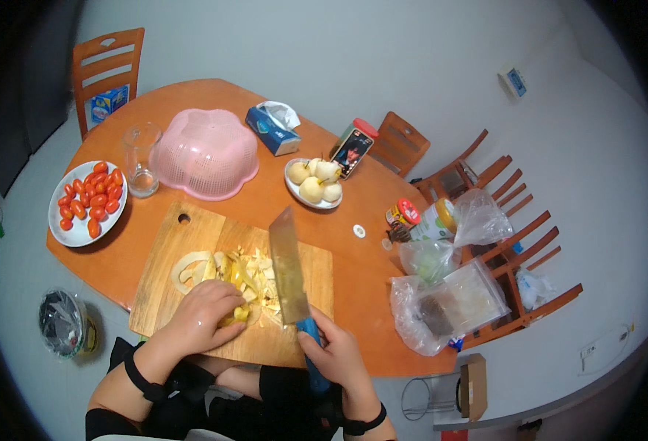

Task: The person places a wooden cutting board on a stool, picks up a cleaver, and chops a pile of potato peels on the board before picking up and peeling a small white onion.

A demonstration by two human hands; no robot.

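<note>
My left hand [205, 316] is curled over a heap of yellow fruit peel [234, 272] on a wooden cutting board [205, 229], fingers closed on its near part. In my right hand [336, 353] is the blue handle of a cleaver [288, 273]. Its broad blade points away from me, over the right part of the board, to the right of the peel. Small pale yellow chopped bits [267, 288] lie between my left hand and the blade. Exactly which pieces my left fingers cover is hidden.
Beyond the board are a plate of small red tomatoes [78, 207], a glass mug [143, 158], an upturned pink colander [205, 154], a tissue box [272, 132], peeled pears [312, 189] and a propped phone [352, 153]. Plastic bags [449, 301] sit right; a bin [67, 323] stands left.
</note>
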